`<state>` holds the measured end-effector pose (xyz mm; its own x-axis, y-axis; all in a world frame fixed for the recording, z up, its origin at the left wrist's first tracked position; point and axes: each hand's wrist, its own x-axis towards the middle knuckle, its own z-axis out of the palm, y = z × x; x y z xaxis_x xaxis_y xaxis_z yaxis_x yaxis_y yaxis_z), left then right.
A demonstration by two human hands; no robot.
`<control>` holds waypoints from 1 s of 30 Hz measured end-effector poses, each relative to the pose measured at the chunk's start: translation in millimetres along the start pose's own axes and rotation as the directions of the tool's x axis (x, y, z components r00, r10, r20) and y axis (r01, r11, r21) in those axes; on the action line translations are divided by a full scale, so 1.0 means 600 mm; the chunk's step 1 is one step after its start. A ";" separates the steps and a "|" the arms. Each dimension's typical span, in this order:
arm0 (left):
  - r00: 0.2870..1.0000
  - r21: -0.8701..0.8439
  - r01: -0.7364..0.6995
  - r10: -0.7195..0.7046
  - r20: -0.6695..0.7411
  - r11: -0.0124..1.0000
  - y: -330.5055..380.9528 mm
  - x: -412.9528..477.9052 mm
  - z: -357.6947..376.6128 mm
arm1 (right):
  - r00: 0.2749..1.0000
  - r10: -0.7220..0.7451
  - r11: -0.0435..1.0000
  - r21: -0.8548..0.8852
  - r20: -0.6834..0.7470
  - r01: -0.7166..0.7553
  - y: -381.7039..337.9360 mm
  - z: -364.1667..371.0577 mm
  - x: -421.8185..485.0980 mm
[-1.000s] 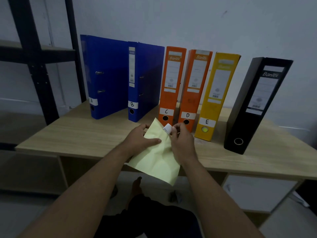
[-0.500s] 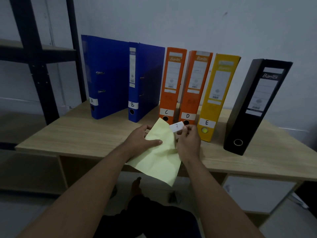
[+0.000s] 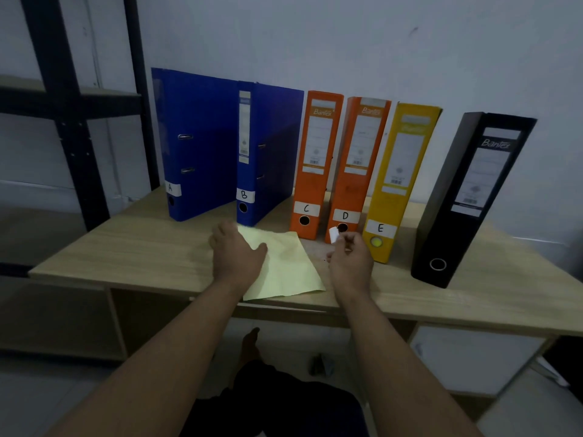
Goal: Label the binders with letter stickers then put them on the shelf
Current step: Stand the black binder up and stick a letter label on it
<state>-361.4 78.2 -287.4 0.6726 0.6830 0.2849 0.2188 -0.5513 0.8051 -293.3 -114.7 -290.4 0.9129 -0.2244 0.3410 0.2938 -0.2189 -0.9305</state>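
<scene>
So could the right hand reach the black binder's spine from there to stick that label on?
Probably yes. The right hand, pinching the white sticker, is just in front of the yellow binder; the black binder stands next along, spine facing out, with only bare tabletop between.

Desk [image 3: 142,257]: 6 standing in a row at back, binder A [image 3: 195,146] leftmost, unlabelled binder [image 3: 467,200] rightmost.
Sheet [image 3: 284,266]: on desk before binder C [image 3: 315,165], under left hand [image 3: 238,253].
Sticker [image 3: 333,234]: in right hand [image 3: 350,260], before binder D [image 3: 356,171].
Shelf [image 3: 72,99]: left of desk.
</scene>
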 end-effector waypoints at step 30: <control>0.860 -0.461 -0.180 0.366 0.355 0.869 0.006 -0.018 -0.020 | 0.722 -0.456 0.808 -0.099 0.520 0.581 -0.003 0.003 -0.033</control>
<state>-376.4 74.9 -281.5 0.9095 0.2161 0.3552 -0.2564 -0.3810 0.8883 -311.2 -108.2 -295.5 0.6727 0.4317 0.6010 0.7399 -0.4008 -0.5403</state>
